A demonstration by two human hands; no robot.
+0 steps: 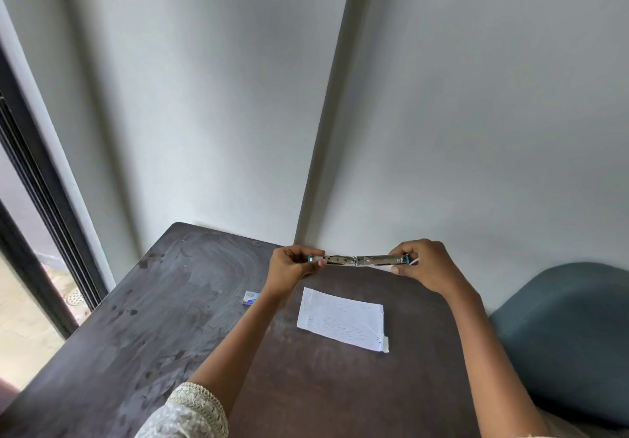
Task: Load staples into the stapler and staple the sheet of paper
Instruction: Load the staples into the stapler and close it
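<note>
A metal stapler with blue ends is swung fully open into one flat line, held in the air above the far part of the dark table. My left hand grips its left end and my right hand grips its right end. A white sheet of paper with faint writing lies flat on the table below my hands. A small blue staple box rests on the table, left of the paper and beside my left wrist.
The table stands against a grey wall with a vertical ridge. A blue-grey chair is at the right. A dark-framed sliding door runs along the left, close to the table's left edge.
</note>
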